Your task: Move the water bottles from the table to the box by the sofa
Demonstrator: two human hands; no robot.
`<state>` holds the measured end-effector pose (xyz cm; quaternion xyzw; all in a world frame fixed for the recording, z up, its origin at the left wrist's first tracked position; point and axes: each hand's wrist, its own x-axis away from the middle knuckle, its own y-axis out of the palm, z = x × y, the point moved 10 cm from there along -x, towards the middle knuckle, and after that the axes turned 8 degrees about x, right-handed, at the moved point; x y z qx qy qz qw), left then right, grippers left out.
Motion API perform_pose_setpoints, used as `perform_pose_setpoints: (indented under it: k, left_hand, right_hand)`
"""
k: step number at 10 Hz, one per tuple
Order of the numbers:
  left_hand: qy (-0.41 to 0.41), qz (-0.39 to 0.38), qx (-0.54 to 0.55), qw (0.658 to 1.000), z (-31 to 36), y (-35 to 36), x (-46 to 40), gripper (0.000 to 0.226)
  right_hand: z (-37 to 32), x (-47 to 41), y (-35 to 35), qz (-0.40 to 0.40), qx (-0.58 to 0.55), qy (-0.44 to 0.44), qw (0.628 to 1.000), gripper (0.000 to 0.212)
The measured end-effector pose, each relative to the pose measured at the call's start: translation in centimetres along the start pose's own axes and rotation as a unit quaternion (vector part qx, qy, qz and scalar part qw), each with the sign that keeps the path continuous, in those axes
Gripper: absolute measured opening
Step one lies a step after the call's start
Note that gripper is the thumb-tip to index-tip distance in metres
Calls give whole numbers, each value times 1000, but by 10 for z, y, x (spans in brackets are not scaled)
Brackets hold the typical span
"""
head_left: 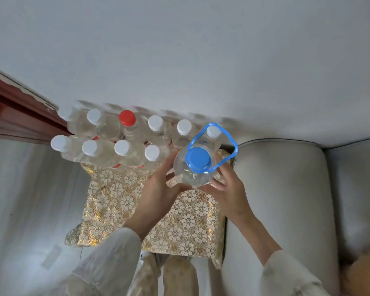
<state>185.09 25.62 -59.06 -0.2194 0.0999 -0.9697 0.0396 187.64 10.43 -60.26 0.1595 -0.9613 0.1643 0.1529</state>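
Step in hand: large blue-capped bottle (pixel 193 167) held between both hands above the far right part of the patterned surface (pixel 120 201) — judged mid-placement, or just lifted; cannot tell which.
Left hand (pixel 158 189): fingers curled round the bottle's left side, thumb near its base.
Right hand (pixel 226 189): fingers wrapped round the right side, just below the blue carry handle (pixel 233 146).
Bottle look: clear plastic, wide body, blue cap (pixel 198 158), loop handle flipped up and away; water level not readable.
Where: right of the small bottles (pixel 120 137), touching or nearly touching the nearest white-capped one; sofa arm (pixel 276 189) just beside on the right.
Small bottles: two rows at the far edge, white caps, one red cap (pixel 127 117) in the far row.
Surface: floral gold cover — whether table or covered box, unclear.
Next move calls for: steady two-handed carry, bottle kept upright, base lowered flat into the gap without knocking neighbours.
Risk: heavy, slick wall — slip likely if grip loosens.
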Motion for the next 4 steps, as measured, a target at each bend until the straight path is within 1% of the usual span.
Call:
perform_pose_setpoints:
  k: [1, 2, 3, 4]
  left_hand:
    - [-4, 1, 8, 1000, 4, 3, -1, 80]
    - [0, -38, -37, 999, 14, 11, 1, 81]
    - [-23, -59, -82, 995, 25, 2, 4, 75]
    - [-19, -40, -114, 992, 56, -20, 19, 57]
  right_hand:
    - [-8, -4, -3, -19, 3, 3, 1000, 64]
    - [-14, 5, -4, -63, 34, 33, 997, 56]
    - [-29, 17, -18, -66, 119, 51, 989, 46]
    - [-73, 35, -54, 19, 153, 41, 987, 41]
